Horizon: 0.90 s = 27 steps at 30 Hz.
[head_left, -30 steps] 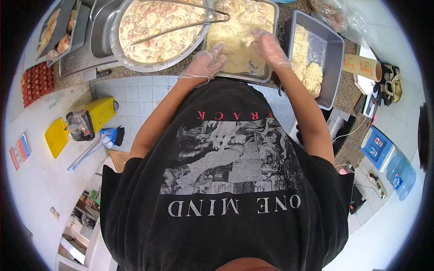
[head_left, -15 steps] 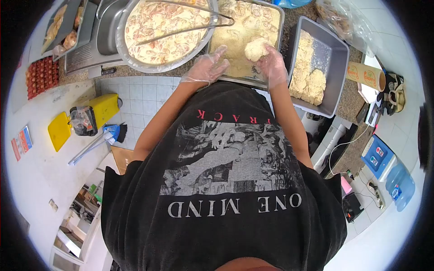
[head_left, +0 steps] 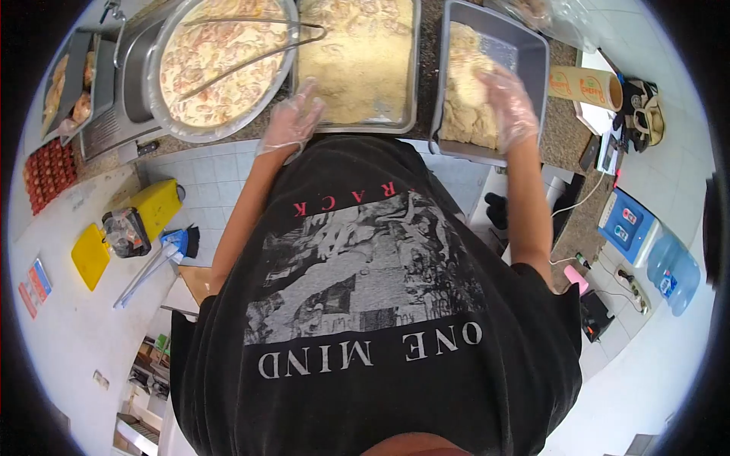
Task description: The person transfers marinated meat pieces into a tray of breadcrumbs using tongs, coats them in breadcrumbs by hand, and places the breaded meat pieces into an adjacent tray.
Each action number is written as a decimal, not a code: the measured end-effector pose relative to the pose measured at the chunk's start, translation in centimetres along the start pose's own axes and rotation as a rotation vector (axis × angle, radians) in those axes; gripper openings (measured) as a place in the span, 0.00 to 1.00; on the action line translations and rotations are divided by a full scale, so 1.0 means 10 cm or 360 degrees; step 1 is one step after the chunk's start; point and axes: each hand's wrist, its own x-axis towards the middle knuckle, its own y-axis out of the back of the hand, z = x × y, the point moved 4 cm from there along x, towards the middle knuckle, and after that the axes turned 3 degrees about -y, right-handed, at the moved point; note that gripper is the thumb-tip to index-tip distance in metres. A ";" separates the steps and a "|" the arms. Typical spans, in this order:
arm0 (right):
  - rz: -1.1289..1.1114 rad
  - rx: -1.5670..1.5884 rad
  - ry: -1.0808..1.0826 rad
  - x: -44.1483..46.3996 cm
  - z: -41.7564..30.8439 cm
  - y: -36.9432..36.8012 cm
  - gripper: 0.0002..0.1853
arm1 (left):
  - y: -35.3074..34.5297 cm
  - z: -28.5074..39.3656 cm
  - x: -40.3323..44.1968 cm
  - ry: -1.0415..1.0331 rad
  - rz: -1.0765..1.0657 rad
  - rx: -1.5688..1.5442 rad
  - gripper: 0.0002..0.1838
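My right hand (head_left: pixel 511 106), in a clear plastic glove, is over the grey tub (head_left: pixel 532 72) and grips a flour-coated piece of meat (head_left: pixel 473 82). Beneath it, more coated pieces (head_left: pixel 470 125) lie in the tub. My left hand (head_left: pixel 295 120), also gloved, rests by the near left corner of the metal tray (head_left: pixel 414 91), its fingers spread and holding nothing. Flour-like breading (head_left: pixel 357 91) fills that tray, with pieces of meat showing at its far end. To its left, a large bowl (head_left: pixel 163 114) contains meat pieces in creamy liquid, and metal tongs (head_left: pixel 251 57) lie across it.
A sink (head_left: pixel 137 72) and a dark container (head_left: pixel 99 95) with food are at the left. Egg trays (head_left: pixel 49 175) and a knife (head_left: pixel 147 148) lie near the counter's edge. A cardboard tube (head_left: pixel 585 87) and a plastic bag (head_left: pixel 566 23) are on the right.
My right hand has moved right, carrying the coated piece from above the breading tray to the grey tub. My left hand stays by the tray, and the view has shifted right.
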 end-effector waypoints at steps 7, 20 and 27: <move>-0.0398 -0.1796 0.0171 0.95 -0.47 1.10 0.27 | -0.10 0.03 -0.14 0.0077 0.0160 0.0051 0.26; -0.0398 -0.2051 0.0330 1.29 0.13 1.03 0.20 | -0.42 0.16 -0.35 0.0153 0.0338 0.0000 0.24; 0.0037 -0.2962 0.1416 1.23 1.00 0.93 0.22 | -0.37 0.16 -0.21 0.0146 0.0240 0.0043 0.24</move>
